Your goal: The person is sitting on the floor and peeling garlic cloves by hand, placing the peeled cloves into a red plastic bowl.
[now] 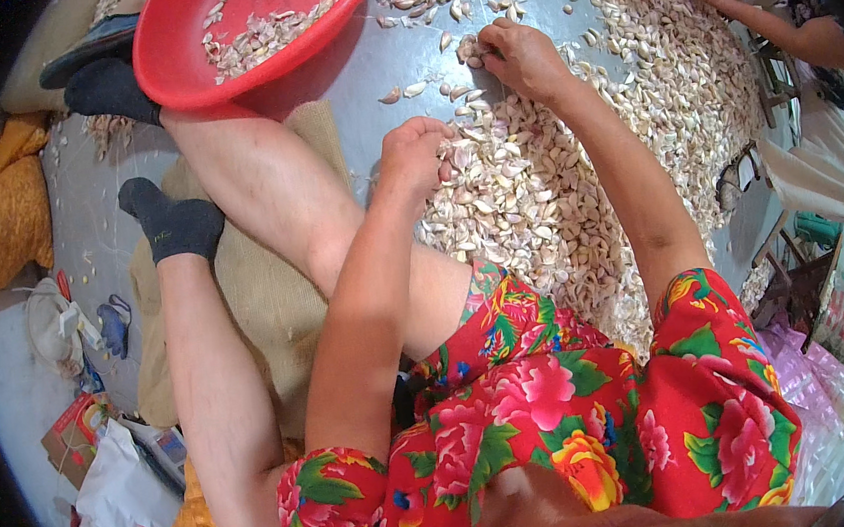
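Observation:
A broad heap of garlic cloves (526,194) spreads over the grey floor in front of me and to my right. My left hand (413,159) is closed at the heap's left edge, with a pinkish clove showing at its fingertips. Farther out, my right hand (525,62) is bent down with its fingers closed on a few garlic cloves (469,52). Its fingertips are partly hidden by the hand itself. Several loose cloves lie on the floor between the two hands. Beyond my left hand, a red plastic basin (160,76) holds cloves and bits of skin.
My bare legs and dark socks (172,220) stretch out on the left over a burlap sack (243,279). Another person's arm (773,27) reaches into the heap at the far right. Orange sacks (12,219) and a white plastic bag (127,500) lie along the left side.

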`<control>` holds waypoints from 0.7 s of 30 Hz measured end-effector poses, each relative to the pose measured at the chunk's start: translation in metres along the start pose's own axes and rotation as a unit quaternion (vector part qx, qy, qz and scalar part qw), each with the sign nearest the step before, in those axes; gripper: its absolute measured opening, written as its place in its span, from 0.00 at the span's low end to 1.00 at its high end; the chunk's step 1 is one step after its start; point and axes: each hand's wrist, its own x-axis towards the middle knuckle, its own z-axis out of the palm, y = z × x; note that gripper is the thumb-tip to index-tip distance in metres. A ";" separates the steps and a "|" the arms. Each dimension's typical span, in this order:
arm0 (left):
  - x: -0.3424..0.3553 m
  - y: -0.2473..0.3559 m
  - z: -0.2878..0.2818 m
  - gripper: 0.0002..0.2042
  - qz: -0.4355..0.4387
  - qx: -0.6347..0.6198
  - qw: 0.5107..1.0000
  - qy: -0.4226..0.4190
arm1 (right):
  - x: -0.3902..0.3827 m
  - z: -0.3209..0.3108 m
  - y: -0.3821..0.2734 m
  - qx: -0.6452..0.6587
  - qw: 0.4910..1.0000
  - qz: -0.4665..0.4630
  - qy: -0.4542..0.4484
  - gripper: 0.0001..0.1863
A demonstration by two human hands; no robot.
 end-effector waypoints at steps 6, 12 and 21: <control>-0.020 -0.003 0.004 0.07 0.083 0.028 0.996 0.006 | -0.060 -0.019 -0.058 0.199 0.978 0.036 0.051 0.10; -0.046 -0.014 -0.007 0.08 0.171 -0.016 0.978 -0.121 | -0.122 -0.034 -0.124 0.246 0.965 -0.005 0.091 0.12; -0.089 -0.025 0.003 0.07 0.255 -0.026 0.960 -0.112 | -0.158 -0.050 -0.138 0.662 0.731 0.168 -0.007 0.11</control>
